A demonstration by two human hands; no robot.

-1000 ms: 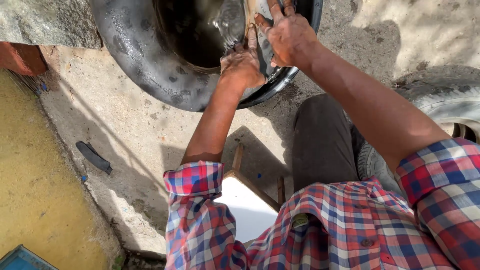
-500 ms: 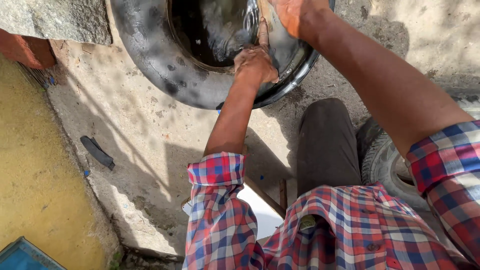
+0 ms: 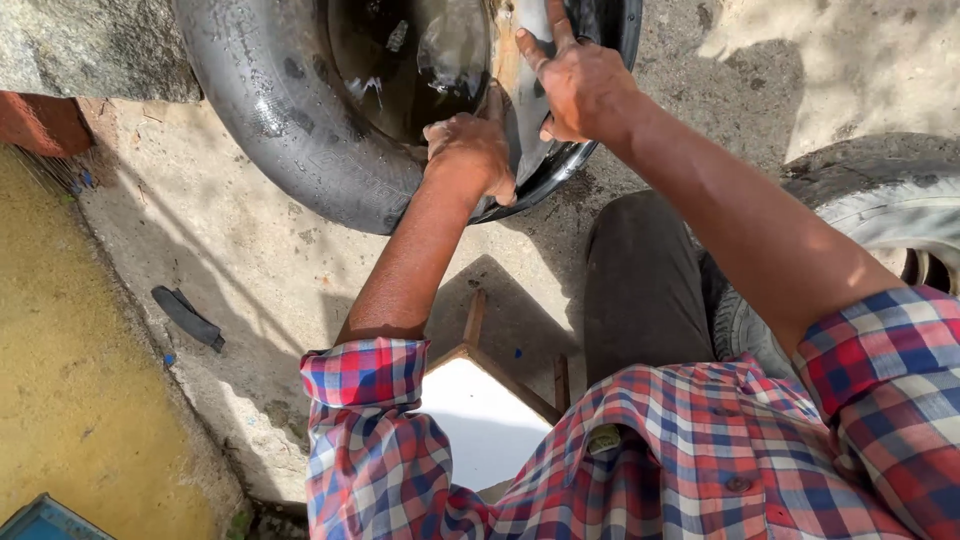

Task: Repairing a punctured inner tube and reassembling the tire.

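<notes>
Your left hand (image 3: 470, 155) is curled shut around the wet black inner tube (image 3: 525, 90) where it crosses the near edge of the water tub (image 3: 600, 130), at about twelve o'clock from your chest. Your right hand (image 3: 580, 85) sits just beside it at one o'clock, fingers spread and pressed flat on the same stretch of tube, not closed around it. The two hands are close together but not touching.

The held stretch of tube runs with its long axis from six toward twelve o'clock, rising out of the top edge of the view, so its far end cannot be seen. The tub holds dark water (image 3: 410, 60) that glints in the sun.

A thick black tyre (image 3: 270, 110) wraps around the tub from nine to seven o'clock. A second tyre (image 3: 880, 210) lies at three o'clock. A strip of black rubber (image 3: 187, 317) lies on the concrete floor (image 3: 250, 270) at nine o'clock, well apart from your hands. A white-topped wooden stool (image 3: 480, 420) is beneath you.
</notes>
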